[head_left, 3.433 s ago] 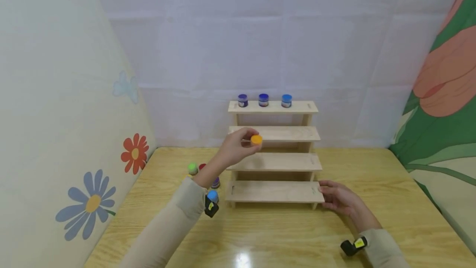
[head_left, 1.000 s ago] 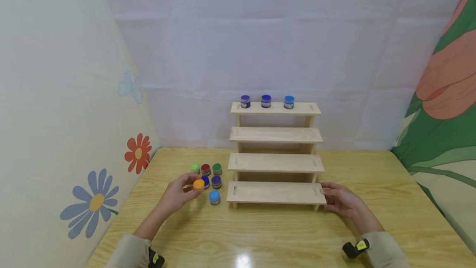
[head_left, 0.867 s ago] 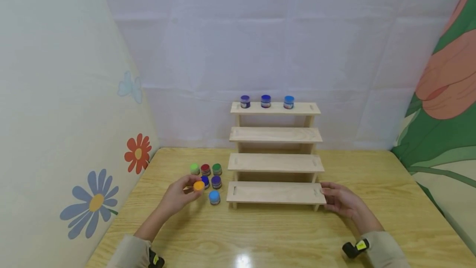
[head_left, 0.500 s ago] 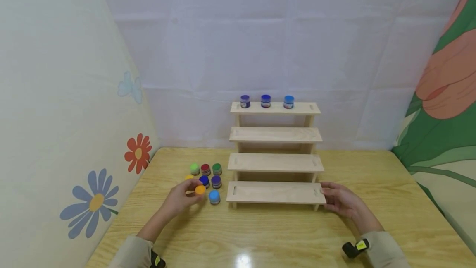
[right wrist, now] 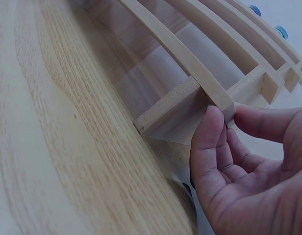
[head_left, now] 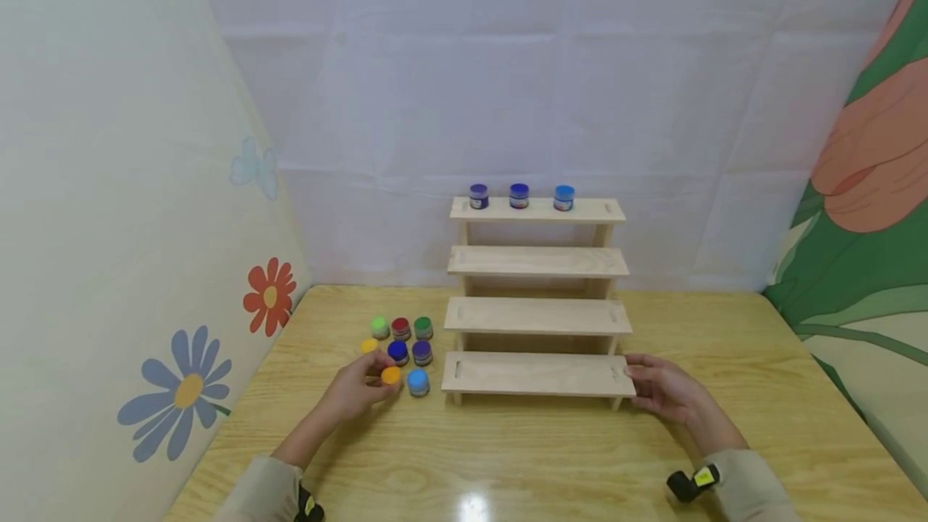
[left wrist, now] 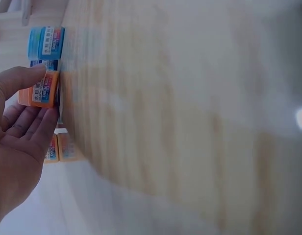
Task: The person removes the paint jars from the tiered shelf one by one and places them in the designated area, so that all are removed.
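Note:
My left hand (head_left: 355, 389) pinches an orange paint jar (head_left: 391, 375) between thumb and fingers, at the near end of a group of jars. In the left wrist view, this orange jar (left wrist: 40, 93) sits upright close to the tabletop, beside a light blue jar (left wrist: 45, 43). A second orange jar (head_left: 370, 346) shows just behind my left hand. My right hand (head_left: 667, 389) grips the right end of the lowest step of a wooden four-step rack (head_left: 536, 374). The right wrist view shows the thumb above and the fingers below that step's end (right wrist: 222, 100).
Near the left hand stand jars with light green (head_left: 380, 327), red (head_left: 401, 329), green (head_left: 424, 328), dark blue (head_left: 397, 353) and purple (head_left: 422, 353) lids. Three blue and purple jars (head_left: 519, 196) line the rack's top step. A white cloth (head_left: 391, 119) hangs behind the table (head_left: 551, 457).
My left hand has carried the orange jar from in front of the rack leftward and down to the jar group, then slightly nearer me. The right hand keeps its grip on the rack.

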{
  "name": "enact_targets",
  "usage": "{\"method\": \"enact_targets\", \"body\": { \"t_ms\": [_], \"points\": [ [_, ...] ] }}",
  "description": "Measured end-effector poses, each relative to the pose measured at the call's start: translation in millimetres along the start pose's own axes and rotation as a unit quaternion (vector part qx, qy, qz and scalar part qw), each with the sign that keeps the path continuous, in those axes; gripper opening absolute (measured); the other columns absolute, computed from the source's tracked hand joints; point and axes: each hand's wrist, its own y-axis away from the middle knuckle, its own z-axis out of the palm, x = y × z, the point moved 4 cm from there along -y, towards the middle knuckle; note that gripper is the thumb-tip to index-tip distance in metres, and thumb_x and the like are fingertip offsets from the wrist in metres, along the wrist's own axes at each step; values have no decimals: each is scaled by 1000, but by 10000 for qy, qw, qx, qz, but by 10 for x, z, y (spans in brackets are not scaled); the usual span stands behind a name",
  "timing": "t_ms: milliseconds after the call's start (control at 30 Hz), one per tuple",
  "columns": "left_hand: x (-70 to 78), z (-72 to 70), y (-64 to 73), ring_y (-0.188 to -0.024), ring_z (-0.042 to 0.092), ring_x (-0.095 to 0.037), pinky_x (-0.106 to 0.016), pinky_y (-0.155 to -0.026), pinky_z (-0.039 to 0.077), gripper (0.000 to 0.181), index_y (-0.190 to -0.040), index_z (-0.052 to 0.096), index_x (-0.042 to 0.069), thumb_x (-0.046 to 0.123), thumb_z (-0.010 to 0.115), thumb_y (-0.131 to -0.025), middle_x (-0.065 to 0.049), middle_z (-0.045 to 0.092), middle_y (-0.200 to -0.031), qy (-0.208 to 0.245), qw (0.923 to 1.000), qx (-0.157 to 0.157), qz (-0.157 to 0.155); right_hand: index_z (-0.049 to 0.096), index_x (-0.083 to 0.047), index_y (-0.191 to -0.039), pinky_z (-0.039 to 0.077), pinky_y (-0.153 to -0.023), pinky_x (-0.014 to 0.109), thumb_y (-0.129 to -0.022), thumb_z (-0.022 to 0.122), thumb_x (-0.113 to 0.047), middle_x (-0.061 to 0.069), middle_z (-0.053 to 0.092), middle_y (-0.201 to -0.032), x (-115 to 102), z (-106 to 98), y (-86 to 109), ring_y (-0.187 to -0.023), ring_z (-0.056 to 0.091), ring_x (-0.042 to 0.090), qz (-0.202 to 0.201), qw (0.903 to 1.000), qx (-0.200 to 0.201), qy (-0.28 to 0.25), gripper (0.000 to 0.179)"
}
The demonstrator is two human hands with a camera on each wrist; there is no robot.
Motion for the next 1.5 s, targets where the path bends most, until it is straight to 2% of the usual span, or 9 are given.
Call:
{"method": "enact_targets", "body": {
  "t_ms": [233, 433, 567, 667, 867, 1067, 1300, 1500],
  "points": [
    [-4, 1, -14, -108, 64, -26, -45, -93, 56, 30, -113, 62, 8, 8, 79, -87, -7, 67, -113, -40, 10000, 55, 30, 49, -6, -135, 59, -68, 23, -104, 55, -12, 0, 72, -98, 1, -1, -8, -84, 68, 11, -49, 9999, -90, -12, 32],
    [29, -15, 5, -109, 64, -28, -46, -94, 56, 34, -116, 62, 4, 8, 80, -86, -9, 68, -114, -47, 9999, 38, 128, 53, -10, -130, 59, -67, 23, -104, 55, -12, 0, 72, -98, 12, -13, -20, -84, 69, 12, -26, 9999, -108, -71, 26],
    [85, -67, 6, -111, 63, -29, -47, -97, 56, 39, -120, 63, 2, 10, 80, -87, -10, 67, -117, 28, 9998, -1, 190, 53, -10, -130, 59, -68, 23, -104, 56, -13, 0, 73, -99, 13, -15, -19, -85, 69, 12, -21, 9999, -120, -57, 26],
    [172, -138, -8, -113, 62, -31, -47, -99, 55, 40, -123, 62, -1, 10, 78, -89, -13, 66, -119, 56, 9992, -8, 401, 53, -10, -132, 59, -69, 23, -104, 56, -13, 0, 73, -100, 14, -15, -15, -85, 69, 12, -20, 9999, -127, -26, 28],
    [441, -293, -81, -116, 61, -37, -48, -98, 56, 40, -128, 59, -3, 13, 73, -93, -21, 64, -124, 7, 9949, 75, 1006, 53, -10, -132, 59, -69, 23, -104, 55, -13, 0, 73, -100, 11, -20, -10, -85, 68, 12, -38, 9999, -134, -51, 29],
    [768, -398, -202, -117, 61, -38, -47, -97, 57, 41, -131, 59, 2, 16, 72, -95, -20, 63, -126, 123, 9899, 289, 1382, 51, -8, -135, 59, -69, 23, -104, 56, -13, 0, 73, -101, 26, -23, -17, -86, 69, 12, -4, 10000, -96, -13, 32],
    [1159, -460, -431, -122, 59, -34, -52, -103, 52, 44, -134, 57, 3, 21, 70, -97, -17, 62, -130, 67, 9848, 386, 1693, 48, -5, -138, 59, -69, 23, -104, 55, -13, 0, 72, -101, 36, -24, -22, -86, 69, 12, -43, 9999, -143, 15, 35],
    [1593, -525, -654, -124, 58, -36, -53, -104, 51, 47, -137, 55, 0, 18, 70, -96, -21, 60, -136, -111, 9767, 430, 2102, 53, -9, -132, 59, -69, 22, -103, 56, -13, -1, 73, -98, 16, -21, -19, -84, 69, 11, -24, 10000, -94, 23, 29]
  ]
}}
